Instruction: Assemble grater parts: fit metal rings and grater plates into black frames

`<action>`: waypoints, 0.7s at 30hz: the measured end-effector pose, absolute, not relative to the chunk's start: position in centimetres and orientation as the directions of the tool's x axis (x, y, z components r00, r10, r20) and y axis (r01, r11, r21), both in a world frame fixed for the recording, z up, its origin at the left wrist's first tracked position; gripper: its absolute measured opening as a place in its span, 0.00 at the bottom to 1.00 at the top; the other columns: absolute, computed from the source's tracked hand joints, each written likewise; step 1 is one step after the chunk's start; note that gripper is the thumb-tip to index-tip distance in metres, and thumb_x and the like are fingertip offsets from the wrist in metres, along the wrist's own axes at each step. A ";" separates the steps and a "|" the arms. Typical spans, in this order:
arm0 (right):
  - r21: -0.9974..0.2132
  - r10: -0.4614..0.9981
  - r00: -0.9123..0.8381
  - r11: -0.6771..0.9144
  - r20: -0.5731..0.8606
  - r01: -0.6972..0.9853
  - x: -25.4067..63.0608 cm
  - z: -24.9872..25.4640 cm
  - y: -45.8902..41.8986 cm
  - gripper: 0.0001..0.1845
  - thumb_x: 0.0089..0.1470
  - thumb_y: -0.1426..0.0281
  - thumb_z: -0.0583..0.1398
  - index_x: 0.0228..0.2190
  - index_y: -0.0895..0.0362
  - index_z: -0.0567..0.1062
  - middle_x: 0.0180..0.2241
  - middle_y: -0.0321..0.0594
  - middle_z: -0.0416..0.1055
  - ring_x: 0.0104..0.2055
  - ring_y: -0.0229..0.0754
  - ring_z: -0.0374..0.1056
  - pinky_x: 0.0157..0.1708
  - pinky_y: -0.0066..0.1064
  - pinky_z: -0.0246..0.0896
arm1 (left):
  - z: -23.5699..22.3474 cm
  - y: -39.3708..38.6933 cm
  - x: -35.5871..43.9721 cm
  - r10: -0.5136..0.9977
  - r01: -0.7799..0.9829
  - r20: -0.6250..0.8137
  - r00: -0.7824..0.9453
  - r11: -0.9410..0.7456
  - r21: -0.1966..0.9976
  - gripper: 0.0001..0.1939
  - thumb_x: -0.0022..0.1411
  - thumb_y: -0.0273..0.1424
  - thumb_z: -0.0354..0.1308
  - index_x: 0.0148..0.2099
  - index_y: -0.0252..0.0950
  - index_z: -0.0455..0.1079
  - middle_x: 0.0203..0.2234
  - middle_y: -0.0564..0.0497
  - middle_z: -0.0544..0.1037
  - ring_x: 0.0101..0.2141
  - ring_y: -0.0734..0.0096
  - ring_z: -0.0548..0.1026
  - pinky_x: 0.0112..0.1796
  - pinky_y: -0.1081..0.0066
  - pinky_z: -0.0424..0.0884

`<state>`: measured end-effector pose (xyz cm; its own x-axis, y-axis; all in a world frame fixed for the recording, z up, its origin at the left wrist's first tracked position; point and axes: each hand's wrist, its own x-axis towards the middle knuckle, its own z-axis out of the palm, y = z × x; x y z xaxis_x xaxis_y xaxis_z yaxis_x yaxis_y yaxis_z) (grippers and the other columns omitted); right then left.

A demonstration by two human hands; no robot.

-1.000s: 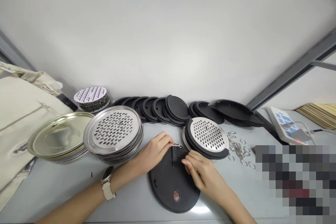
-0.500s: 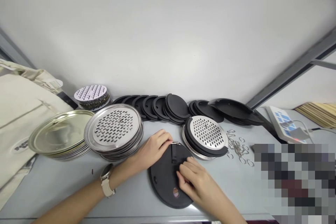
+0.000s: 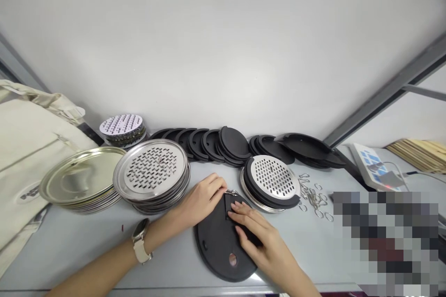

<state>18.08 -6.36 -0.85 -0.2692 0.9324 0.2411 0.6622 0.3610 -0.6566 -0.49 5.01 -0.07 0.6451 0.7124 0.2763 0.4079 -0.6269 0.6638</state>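
Silvery perforated discs [image 3: 153, 171] stacked toward table's [image 3: 174, 262] left side; left hand [image 3: 205, 200] pinching small metal clip [image 3: 232, 192] at far rim of black disc [image 3: 218, 243], near front edge. Right hand [image 3: 259, 234] on disc, fingers slightly spread; metal rings [image 3: 315, 200] farther right.

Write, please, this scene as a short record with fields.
left hand: pinches small metal clip
right hand: rests on black disc, fingers spread
left wrist: wears watch
left of the hands: stack topped by perforated metal plate
beyond right hand: black-rimmed perforated disc on a stack
right side: loose metal rings and clips
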 end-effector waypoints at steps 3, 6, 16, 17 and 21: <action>-0.670 0.926 -0.287 0.375 0.243 0.641 18.2 -0.9 -6.5 0.18 0.61 0.72 0.55 0.51 0.51 0.73 0.54 0.44 0.69 0.59 0.48 0.63 0.59 0.46 0.59 | 0.2 5.0 -0.8 0.700 0.418 0.269 0.662 -0.642 0.643 0.06 0.66 0.24 0.48 0.36 0.37 0.63 0.31 0.54 0.68 0.31 0.73 0.69 0.35 0.72 0.66; -0.677 0.915 -0.320 0.399 0.247 0.618 18.2 -0.7 -6.6 0.18 0.61 0.73 0.55 0.51 0.51 0.73 0.54 0.44 0.70 0.59 0.48 0.63 0.59 0.45 0.59 | 0.5 4.9 -1.1 0.681 0.398 0.261 0.684 -0.649 0.649 0.06 0.65 0.25 0.48 0.36 0.37 0.64 0.31 0.54 0.69 0.32 0.73 0.69 0.35 0.72 0.65; -0.717 0.949 -0.081 0.284 0.305 0.637 17.4 0.1 -5.4 0.11 0.62 0.72 0.52 0.46 0.54 0.70 0.44 0.46 0.72 0.49 0.46 0.69 0.49 0.39 0.67 | 1.0 4.1 -1.4 0.663 0.398 0.232 0.712 -0.653 0.645 0.08 0.69 0.27 0.46 0.39 0.37 0.66 0.34 0.52 0.70 0.35 0.72 0.71 0.39 0.72 0.67; -0.709 0.945 -0.077 0.291 0.318 0.642 17.3 0.1 -5.1 0.12 0.62 0.72 0.52 0.47 0.54 0.70 0.46 0.46 0.71 0.51 0.46 0.67 0.50 0.40 0.66 | 1.0 4.1 -1.5 0.666 0.400 0.240 0.706 -0.656 0.640 0.08 0.70 0.27 0.46 0.39 0.37 0.66 0.34 0.52 0.70 0.35 0.72 0.71 0.40 0.72 0.67; -0.677 0.929 -0.192 0.362 0.315 0.641 17.3 0.0 -4.4 0.21 0.62 0.74 0.51 0.56 0.51 0.67 0.54 0.46 0.67 0.57 0.46 0.63 0.56 0.44 0.60 | 0.5 3.9 -1.9 0.659 0.408 0.261 0.705 -0.678 0.611 0.10 0.71 0.29 0.44 0.41 0.37 0.67 0.35 0.51 0.70 0.36 0.72 0.71 0.41 0.71 0.68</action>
<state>17.30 -4.35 0.03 -0.1916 0.9295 0.3152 0.6413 0.3616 -0.6767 -1.88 3.86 0.52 0.7054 0.6590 0.2611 0.4077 -0.6784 0.6112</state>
